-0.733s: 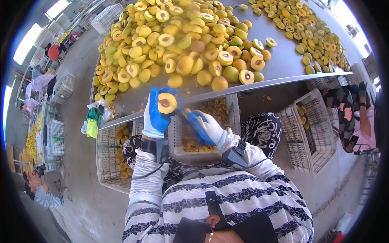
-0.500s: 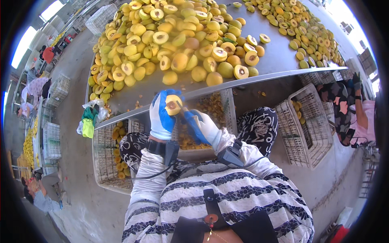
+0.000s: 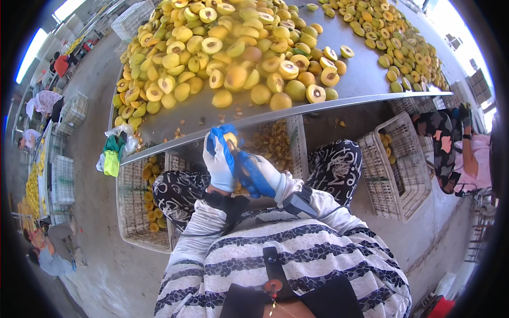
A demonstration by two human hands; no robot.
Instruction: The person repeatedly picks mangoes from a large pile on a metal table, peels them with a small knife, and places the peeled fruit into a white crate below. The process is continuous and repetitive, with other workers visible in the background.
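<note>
Currently, from my end: left hand (image 3: 218, 159) is curled round a yellow fruit piece (image 3: 230, 139), just off the near edge of the surface (image 3: 350, 85), above a crate (image 3: 298, 140). Right hand (image 3: 260, 172) is bunched up right against it; blur and glove hide its grip, so can't tell what it holds.

Main risk, my judgement: fruit piece slips if the left hand's grip loosens or the right pushes off-axis; likely lands in the crate. If the right hand has something pointed, a slip runs it into the left fingers. Also, a fruit (image 3: 280, 101) sits near the surface's front edge; a bump could roll it over. The loose cable (image 3: 335, 213) by the right wrist could snag.

Writing: white letter-like print on the dark trousers (image 3: 177, 193), bent by folds, not transcribing. No brand or label I can make out on the crate or wrist unit (image 3: 299, 204).
</note>
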